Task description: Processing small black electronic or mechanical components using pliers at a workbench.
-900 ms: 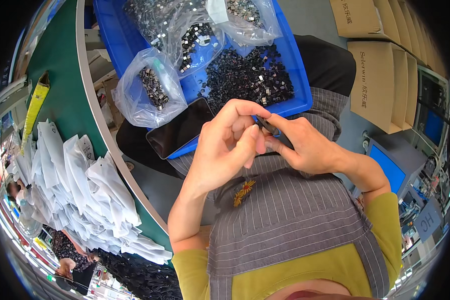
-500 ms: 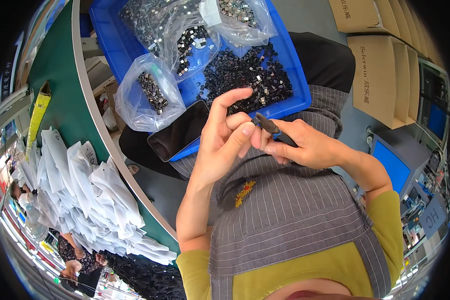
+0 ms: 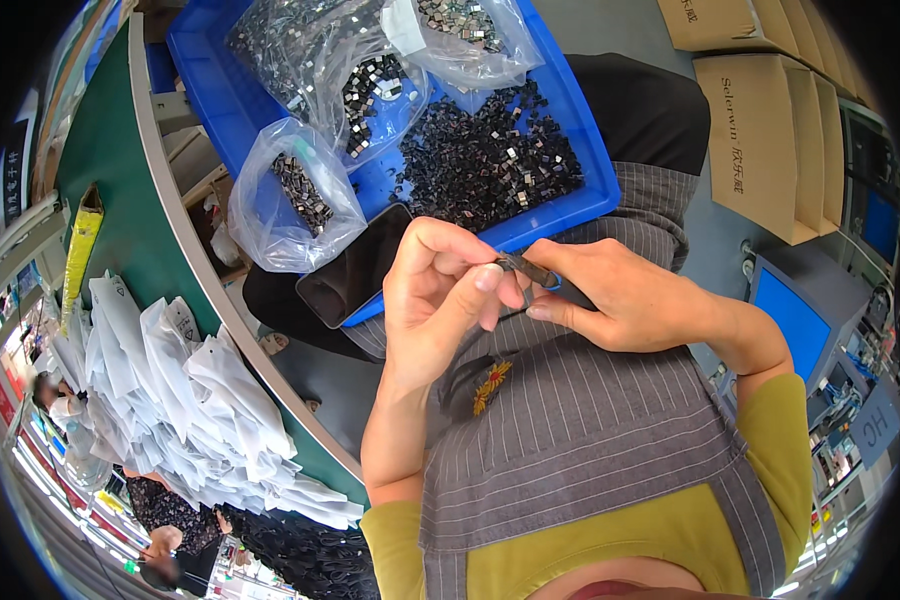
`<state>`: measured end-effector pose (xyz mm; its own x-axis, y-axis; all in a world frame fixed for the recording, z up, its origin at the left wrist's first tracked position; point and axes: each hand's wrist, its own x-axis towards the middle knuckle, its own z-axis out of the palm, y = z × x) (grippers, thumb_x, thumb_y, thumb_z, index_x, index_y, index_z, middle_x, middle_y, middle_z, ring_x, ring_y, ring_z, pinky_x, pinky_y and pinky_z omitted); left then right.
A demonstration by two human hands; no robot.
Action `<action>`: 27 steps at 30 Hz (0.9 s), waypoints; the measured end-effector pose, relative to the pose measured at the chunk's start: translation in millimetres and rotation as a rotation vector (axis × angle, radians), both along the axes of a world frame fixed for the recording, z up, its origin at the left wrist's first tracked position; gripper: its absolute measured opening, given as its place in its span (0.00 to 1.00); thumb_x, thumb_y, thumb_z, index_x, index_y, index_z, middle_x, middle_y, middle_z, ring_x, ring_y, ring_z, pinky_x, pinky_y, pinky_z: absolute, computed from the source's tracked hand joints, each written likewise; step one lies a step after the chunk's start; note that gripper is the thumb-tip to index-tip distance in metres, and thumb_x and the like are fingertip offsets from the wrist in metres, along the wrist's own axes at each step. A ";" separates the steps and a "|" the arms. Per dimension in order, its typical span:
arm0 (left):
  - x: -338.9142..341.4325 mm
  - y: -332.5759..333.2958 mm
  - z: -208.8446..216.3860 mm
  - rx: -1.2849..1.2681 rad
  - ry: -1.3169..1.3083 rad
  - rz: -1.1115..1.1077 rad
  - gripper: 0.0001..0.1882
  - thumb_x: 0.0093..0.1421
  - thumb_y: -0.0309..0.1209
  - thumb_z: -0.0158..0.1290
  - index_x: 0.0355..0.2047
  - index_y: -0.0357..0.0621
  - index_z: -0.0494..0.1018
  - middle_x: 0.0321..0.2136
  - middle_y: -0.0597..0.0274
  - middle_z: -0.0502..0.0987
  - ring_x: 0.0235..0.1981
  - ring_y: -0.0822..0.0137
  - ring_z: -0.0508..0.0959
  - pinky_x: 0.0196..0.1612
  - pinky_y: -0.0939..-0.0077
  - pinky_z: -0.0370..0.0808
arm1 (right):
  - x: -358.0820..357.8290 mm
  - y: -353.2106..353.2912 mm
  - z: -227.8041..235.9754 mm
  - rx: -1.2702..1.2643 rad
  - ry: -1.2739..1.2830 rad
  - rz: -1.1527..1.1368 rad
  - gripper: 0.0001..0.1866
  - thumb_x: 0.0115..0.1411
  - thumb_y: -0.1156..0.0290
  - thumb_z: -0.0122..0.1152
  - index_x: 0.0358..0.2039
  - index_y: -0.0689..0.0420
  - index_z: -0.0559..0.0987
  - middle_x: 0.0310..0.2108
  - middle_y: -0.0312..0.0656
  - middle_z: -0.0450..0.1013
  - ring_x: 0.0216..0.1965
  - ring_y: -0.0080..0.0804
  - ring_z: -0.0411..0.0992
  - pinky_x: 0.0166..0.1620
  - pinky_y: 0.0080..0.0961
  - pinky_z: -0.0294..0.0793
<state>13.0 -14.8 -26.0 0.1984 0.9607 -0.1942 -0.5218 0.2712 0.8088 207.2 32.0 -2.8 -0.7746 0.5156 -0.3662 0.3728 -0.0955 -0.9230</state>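
My right hand (image 3: 620, 298) is closed around a pair of pliers (image 3: 564, 286) with dark handles and touches of blue, the jaws turned toward my left hand. My left hand (image 3: 420, 305) is closed, thumb and index finger pinched together right at the jaw tips. Whatever lies in that pinch is too small and too covered to name. Just beyond both hands, a blue plastic bin (image 3: 606, 192) rests by my lap. Inside it lies a heap of small black pieces with silvery ones among them (image 3: 470, 170). A dark flat phone-like slab (image 3: 342, 282) leans at its near left corner.
Clear plastic bags (image 3: 305, 235) of small metal parts lie in the bin. A green table (image 3: 120, 230) curves along my left, with white packets (image 3: 200, 400) and a yellow tube (image 3: 82, 240). Cardboard boxes (image 3: 750, 140) and a blue-screened monitor (image 3: 790, 320) stand right. Another person (image 3: 170, 520) is lower left.
My left index finger, raised before, has bent down to the thumb at the plier tips. The pliers have tipped slightly lower and stay in my right hand. The whole view has shifted slightly.
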 end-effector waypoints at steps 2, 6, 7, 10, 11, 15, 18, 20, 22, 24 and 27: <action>1.7 0.5 2.3 0.009 0.024 0.043 0.06 0.62 0.20 0.48 0.37 0.38 0.63 0.30 0.52 0.76 0.23 0.77 0.73 0.20 0.89 0.66 | -0.5 -0.3 -2.5 0.022 0.004 -0.029 0.13 0.61 0.67 0.54 0.40 0.63 0.68 0.29 0.54 0.73 0.34 0.53 0.72 0.36 0.42 0.69; 3.1 0.2 6.2 -0.058 0.016 0.079 0.06 0.61 0.21 0.49 0.37 0.38 0.64 0.31 0.54 0.76 0.23 0.77 0.73 0.20 0.90 0.66 | 0.0 -1.6 -6.1 0.051 -0.015 -0.068 0.13 0.61 0.66 0.54 0.41 0.62 0.68 0.29 0.54 0.72 0.34 0.52 0.72 0.36 0.41 0.69; 3.3 -0.1 6.7 -0.080 0.032 0.102 0.06 0.61 0.21 0.49 0.37 0.39 0.65 0.31 0.54 0.76 0.23 0.77 0.73 0.19 0.90 0.65 | -0.6 -1.4 -5.5 0.052 -0.014 -0.067 0.13 0.61 0.66 0.54 0.41 0.62 0.68 0.29 0.54 0.72 0.34 0.52 0.72 0.36 0.41 0.69; 2.2 0.7 6.2 -0.096 0.064 0.123 0.06 0.61 0.21 0.50 0.37 0.39 0.65 0.31 0.55 0.77 0.23 0.77 0.73 0.19 0.90 0.65 | -1.8 0.1 -2.5 0.056 -0.017 -0.066 0.13 0.61 0.66 0.54 0.41 0.62 0.68 0.27 0.53 0.72 0.33 0.53 0.72 0.35 0.42 0.68; 3.1 1.1 8.7 -0.121 0.075 0.125 0.07 0.61 0.21 0.50 0.38 0.40 0.65 0.31 0.55 0.77 0.23 0.78 0.73 0.19 0.90 0.65 | -2.0 0.2 -2.1 0.050 -0.030 -0.052 0.13 0.61 0.66 0.54 0.41 0.62 0.68 0.27 0.53 0.72 0.32 0.53 0.72 0.35 0.42 0.68; 2.7 -0.1 7.9 -0.120 0.155 0.138 0.07 0.59 0.23 0.52 0.35 0.38 0.66 0.31 0.53 0.74 0.18 0.78 0.67 0.19 0.88 0.62 | -3.0 5.5 2.5 0.004 -0.092 0.035 0.12 0.59 0.70 0.55 0.41 0.62 0.68 0.33 0.51 0.73 0.37 0.50 0.73 0.38 0.37 0.70; 1.3 -0.3 4.8 -0.088 0.172 0.147 0.06 0.59 0.22 0.52 0.34 0.37 0.66 0.31 0.55 0.73 0.18 0.79 0.67 0.19 0.88 0.62 | -3.4 5.8 2.9 -0.005 -0.085 0.045 0.12 0.59 0.70 0.55 0.40 0.62 0.69 0.33 0.51 0.73 0.37 0.49 0.74 0.38 0.37 0.71; 1.3 0.7 6.2 -0.088 0.161 0.138 0.05 0.59 0.22 0.53 0.33 0.37 0.66 0.32 0.56 0.71 0.19 0.79 0.67 0.19 0.88 0.62 | -4.0 7.5 4.2 -0.020 -0.093 0.051 0.12 0.59 0.70 0.55 0.39 0.62 0.69 0.33 0.50 0.73 0.37 0.49 0.74 0.38 0.37 0.71; 0.6 0.2 5.5 -0.084 0.165 0.136 0.05 0.59 0.21 0.53 0.33 0.37 0.67 0.32 0.56 0.71 0.19 0.79 0.67 0.19 0.88 0.63 | -4.3 8.5 5.2 -0.035 -0.100 0.060 0.11 0.59 0.70 0.56 0.39 0.62 0.69 0.33 0.50 0.74 0.37 0.49 0.74 0.38 0.37 0.71; 0.4 -0.2 4.9 -0.079 0.169 0.134 0.05 0.58 0.21 0.53 0.33 0.37 0.67 0.32 0.56 0.71 0.19 0.79 0.67 0.20 0.88 0.63 | -4.3 8.9 5.6 -0.023 -0.121 0.085 0.11 0.59 0.70 0.55 0.39 0.62 0.69 0.33 0.50 0.74 0.36 0.49 0.74 0.38 0.37 0.71; 0.1 -0.9 5.3 -0.063 0.194 0.136 0.05 0.58 0.20 0.53 0.33 0.37 0.67 0.31 0.57 0.71 0.20 0.79 0.68 0.20 0.89 0.63 | -4.0 9.0 3.6 -0.059 -0.105 0.088 0.13 0.59 0.69 0.56 0.40 0.63 0.69 0.33 0.50 0.74 0.36 0.49 0.74 0.38 0.37 0.71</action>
